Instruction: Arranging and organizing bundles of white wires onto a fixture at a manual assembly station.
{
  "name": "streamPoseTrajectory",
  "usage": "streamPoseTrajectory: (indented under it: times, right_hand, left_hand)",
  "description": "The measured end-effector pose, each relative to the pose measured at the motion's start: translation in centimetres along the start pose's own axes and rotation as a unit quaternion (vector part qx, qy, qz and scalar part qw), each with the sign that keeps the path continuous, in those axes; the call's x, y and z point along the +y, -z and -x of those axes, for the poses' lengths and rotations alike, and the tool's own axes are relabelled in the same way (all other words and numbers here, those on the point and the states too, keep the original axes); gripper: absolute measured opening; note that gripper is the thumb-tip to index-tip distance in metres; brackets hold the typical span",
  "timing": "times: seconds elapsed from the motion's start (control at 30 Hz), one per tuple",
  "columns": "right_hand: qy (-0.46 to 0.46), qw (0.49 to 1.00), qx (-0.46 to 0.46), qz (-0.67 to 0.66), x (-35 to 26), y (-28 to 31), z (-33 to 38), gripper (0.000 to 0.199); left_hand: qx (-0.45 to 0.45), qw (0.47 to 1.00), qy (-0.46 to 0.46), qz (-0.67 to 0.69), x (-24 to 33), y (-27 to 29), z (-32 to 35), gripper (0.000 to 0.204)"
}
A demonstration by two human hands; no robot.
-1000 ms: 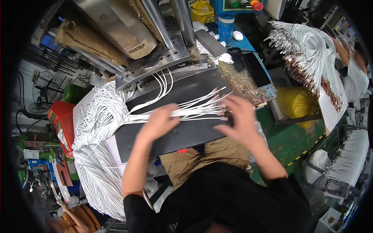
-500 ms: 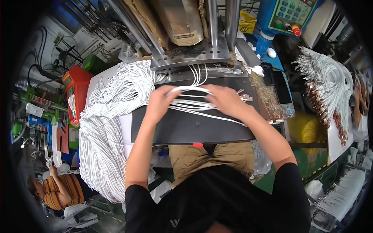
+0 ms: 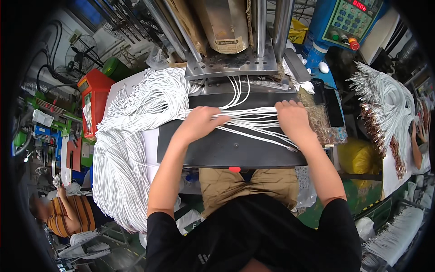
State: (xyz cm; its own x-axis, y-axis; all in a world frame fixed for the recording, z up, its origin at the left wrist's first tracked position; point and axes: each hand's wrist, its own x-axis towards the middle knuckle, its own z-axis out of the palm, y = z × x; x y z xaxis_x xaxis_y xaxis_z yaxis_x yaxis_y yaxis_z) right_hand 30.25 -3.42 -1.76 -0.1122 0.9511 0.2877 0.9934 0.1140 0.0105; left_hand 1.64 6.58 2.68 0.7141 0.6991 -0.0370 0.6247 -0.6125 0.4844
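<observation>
A bundle of white cables point(image 3: 253, 119) runs from side to side over the black work plate point(image 3: 204, 154). My left hand point(image 3: 201, 122) is closed around its left part, the thumb stretched along the strands. At the bundle's right part my right hand point(image 3: 295, 120) has its fingers curled over the cables; their ends there are mostly hidden beneath it. Some strands fan out loosely toward the plate's near right, ending in a small connector point(image 3: 292, 148). Behind the bundle, several cables point(image 3: 240, 90) curve out from under the machine's metal block point(image 3: 231, 68).
A large heap of white cables point(image 3: 118, 181) covers the left side and hangs over the edge. The press's steel columns point(image 3: 261, 27) rise ahead. A control box point(image 3: 353, 22) stands far right, above a tray of copper-coloured bits point(image 3: 319, 120). Another person point(image 3: 68, 215) sits at the left.
The arched cables between my hands have come down flat onto the plate. My hands have moved apart, the right one shifting rightward along the bundle. The whole view has shifted slightly.
</observation>
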Motion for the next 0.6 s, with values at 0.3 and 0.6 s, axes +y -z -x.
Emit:
streamPoseTrajectory:
  times: [0.3,0.6]
  right_hand:
    - [-0.049,0.984,0.064,-0.162,0.7,2.4,-1.5,0.023]
    - [0.083,0.976,0.075,-0.188,-3.1,-2.6,-2.0,0.02]
  left_hand:
    - [0.124,0.982,-0.069,0.122,1.3,-2.5,-2.3,0.024]
    - [0.116,0.987,-0.103,-0.047,0.0,-4.8,-3.0,0.018]
